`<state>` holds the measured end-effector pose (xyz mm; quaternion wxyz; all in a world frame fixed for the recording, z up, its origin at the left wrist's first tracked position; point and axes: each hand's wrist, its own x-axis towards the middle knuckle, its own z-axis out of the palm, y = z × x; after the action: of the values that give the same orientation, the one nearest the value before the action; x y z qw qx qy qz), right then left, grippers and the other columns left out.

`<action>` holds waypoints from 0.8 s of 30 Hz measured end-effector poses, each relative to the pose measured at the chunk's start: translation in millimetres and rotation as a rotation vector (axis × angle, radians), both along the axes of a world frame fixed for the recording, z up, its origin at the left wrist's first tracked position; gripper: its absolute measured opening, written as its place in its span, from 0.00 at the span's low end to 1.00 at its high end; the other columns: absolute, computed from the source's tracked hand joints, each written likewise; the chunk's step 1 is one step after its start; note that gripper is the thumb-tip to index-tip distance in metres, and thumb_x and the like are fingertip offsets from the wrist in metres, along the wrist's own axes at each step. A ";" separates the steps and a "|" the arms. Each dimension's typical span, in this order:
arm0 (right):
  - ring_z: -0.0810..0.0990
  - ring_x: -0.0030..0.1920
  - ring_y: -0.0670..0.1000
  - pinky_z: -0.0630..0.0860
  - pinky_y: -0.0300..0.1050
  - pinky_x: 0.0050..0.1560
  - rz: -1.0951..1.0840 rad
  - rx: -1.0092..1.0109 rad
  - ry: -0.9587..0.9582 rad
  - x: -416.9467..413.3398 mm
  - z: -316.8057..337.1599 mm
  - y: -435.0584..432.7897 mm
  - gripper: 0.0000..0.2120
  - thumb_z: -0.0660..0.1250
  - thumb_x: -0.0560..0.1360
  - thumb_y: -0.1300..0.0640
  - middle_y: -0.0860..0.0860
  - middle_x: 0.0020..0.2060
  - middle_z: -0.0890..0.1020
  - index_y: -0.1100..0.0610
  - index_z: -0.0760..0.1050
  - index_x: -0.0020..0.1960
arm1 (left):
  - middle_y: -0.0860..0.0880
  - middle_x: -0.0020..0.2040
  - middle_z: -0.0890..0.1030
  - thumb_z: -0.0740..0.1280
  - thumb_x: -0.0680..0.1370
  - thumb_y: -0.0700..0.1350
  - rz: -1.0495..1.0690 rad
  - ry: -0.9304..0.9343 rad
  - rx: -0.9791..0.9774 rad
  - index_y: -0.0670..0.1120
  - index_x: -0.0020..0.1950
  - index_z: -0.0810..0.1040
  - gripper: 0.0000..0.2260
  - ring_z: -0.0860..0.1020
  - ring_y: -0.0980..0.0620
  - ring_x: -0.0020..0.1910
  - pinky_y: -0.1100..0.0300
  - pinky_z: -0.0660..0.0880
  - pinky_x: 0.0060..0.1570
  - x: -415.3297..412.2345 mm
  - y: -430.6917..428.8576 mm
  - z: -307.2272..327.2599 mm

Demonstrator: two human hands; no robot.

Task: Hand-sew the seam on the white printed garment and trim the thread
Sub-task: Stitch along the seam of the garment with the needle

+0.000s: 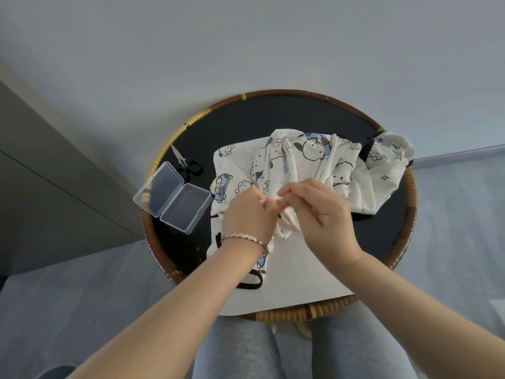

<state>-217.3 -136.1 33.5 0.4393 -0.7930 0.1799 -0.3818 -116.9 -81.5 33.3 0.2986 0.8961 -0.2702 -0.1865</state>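
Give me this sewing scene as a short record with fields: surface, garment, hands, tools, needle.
surface: round table with woven rim and dark top, white sheet on it
garment: white printed garment, bunched on the sheet and table
hands: left hand and right hand both pinch a fold of the garment, close together
tools: scissors lying untouched at the left; clear box open beside them
needle: too small to tell
wrist: bracelet on the left wrist
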 end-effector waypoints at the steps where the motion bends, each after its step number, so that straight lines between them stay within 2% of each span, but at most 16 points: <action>1: 0.76 0.37 0.45 0.72 0.36 0.38 0.049 0.038 0.048 -2.0 2.9 -2.5 0.09 0.60 0.75 0.62 0.51 0.35 0.78 0.57 0.79 0.45 | 0.51 0.30 0.70 0.59 0.74 0.42 -0.008 -0.017 -0.012 0.46 0.31 0.64 0.11 0.68 0.54 0.30 0.59 0.62 0.29 1.3 1.0 0.8; 2: 0.75 0.36 0.47 0.72 0.38 0.38 0.086 0.041 0.123 -4.6 3.5 -7.5 0.09 0.61 0.75 0.62 0.52 0.34 0.78 0.57 0.80 0.45 | 0.52 0.30 0.70 0.59 0.74 0.42 -0.013 -0.045 -0.032 0.47 0.32 0.65 0.11 0.67 0.54 0.29 0.60 0.62 0.28 2.8 2.9 1.8; 4: 0.76 0.38 0.48 0.73 0.41 0.41 0.113 -0.077 0.324 -12.7 -0.4 -25.4 0.08 0.63 0.75 0.63 0.53 0.37 0.80 0.59 0.81 0.48 | 0.54 0.31 0.71 0.60 0.76 0.44 -0.023 -0.112 -0.076 0.46 0.36 0.69 0.09 0.69 0.57 0.29 0.64 0.62 0.27 7.9 9.6 3.2; 6: 0.79 0.43 0.54 0.75 0.50 0.47 -0.015 -0.226 0.505 -21.9 -8.2 -49.9 0.09 0.62 0.75 0.65 0.55 0.41 0.81 0.60 0.81 0.49 | 0.55 0.32 0.71 0.61 0.77 0.45 -0.019 -0.145 -0.120 0.46 0.41 0.71 0.07 0.69 0.59 0.30 0.66 0.64 0.27 15.1 17.5 3.8; 8: 0.77 0.45 0.59 0.74 0.51 0.47 -0.227 -0.247 0.622 -31.0 -10.4 -67.2 0.11 0.59 0.77 0.64 0.57 0.43 0.80 0.61 0.80 0.50 | 0.55 0.32 0.72 0.61 0.78 0.45 -0.001 -0.157 -0.145 0.45 0.42 0.71 0.06 0.70 0.59 0.30 0.66 0.66 0.28 19.8 24.5 3.7; 10: 0.76 0.44 0.57 0.71 0.48 0.45 -0.298 -0.217 0.614 -32.2 -8.9 -67.7 0.11 0.58 0.77 0.63 0.57 0.43 0.79 0.62 0.80 0.51 | 0.55 0.33 0.72 0.61 0.78 0.46 -0.003 -0.143 -0.159 0.46 0.43 0.71 0.05 0.71 0.58 0.31 0.63 0.69 0.30 18.9 28.6 2.5; 11: 0.76 0.42 0.55 0.70 0.45 0.44 -0.280 -0.198 0.588 -28.6 -6.9 -62.2 0.11 0.59 0.77 0.62 0.55 0.42 0.78 0.61 0.80 0.50 | 0.55 0.33 0.72 0.61 0.78 0.46 -0.012 -0.132 -0.171 0.46 0.44 0.71 0.05 0.72 0.57 0.32 0.62 0.70 0.31 17.2 29.7 2.4; 14: 0.71 0.35 0.43 0.65 0.30 0.40 -0.190 -0.140 0.491 -11.8 -0.1 -37.4 0.08 0.65 0.74 0.59 0.47 0.34 0.73 0.58 0.80 0.50 | 0.55 0.34 0.74 0.61 0.78 0.46 -0.058 -0.105 -0.221 0.46 0.44 0.72 0.06 0.73 0.58 0.33 0.64 0.70 0.31 9.3 33.3 3.7; 16: 0.70 0.35 0.41 0.64 0.26 0.40 -0.115 -0.098 0.453 0.6 3.2 -25.1 0.08 0.67 0.73 0.57 0.44 0.33 0.71 0.56 0.80 0.51 | 0.56 0.34 0.75 0.61 0.78 0.46 -0.103 -0.111 -0.247 0.46 0.44 0.73 0.05 0.74 0.57 0.34 0.65 0.70 0.31 5.3 36.3 5.1; 18: 0.70 0.35 0.42 0.65 0.28 0.39 -0.030 -0.089 0.454 11.0 6.7 -16.9 0.08 0.67 0.73 0.55 0.44 0.33 0.71 0.57 0.80 0.51 | 0.56 0.34 0.75 0.61 0.78 0.47 -0.143 -0.130 -0.258 0.47 0.44 0.72 0.05 0.75 0.56 0.36 0.61 0.71 0.33 2.6 38.9 5.4; 20: 0.71 0.37 0.47 0.64 0.34 0.38 0.026 -0.114 0.481 17.3 8.7 -12.6 0.08 0.66 0.75 0.54 0.48 0.36 0.73 0.58 0.80 0.48 | 0.55 0.34 0.75 0.62 0.78 0.47 -0.159 -0.137 -0.273 0.47 0.44 0.72 0.05 0.76 0.54 0.36 0.57 0.72 0.35 1.8 40.3 4.8; 24: 0.74 0.43 0.51 0.69 0.43 0.44 0.072 -0.175 0.556 15.0 8.6 -12.3 0.11 0.61 0.77 0.53 0.49 0.42 0.72 0.59 0.77 0.50 | 0.55 0.33 0.75 0.62 0.77 0.47 -0.171 -0.145 -0.281 0.47 0.42 0.72 0.05 0.76 0.52 0.36 0.54 0.73 0.36 3.6 41.4 4.5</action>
<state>-202.3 -148.4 42.1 0.3162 -0.9081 0.2313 -0.1478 -113.3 -40.1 37.8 0.3837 0.8305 -0.3896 -0.1063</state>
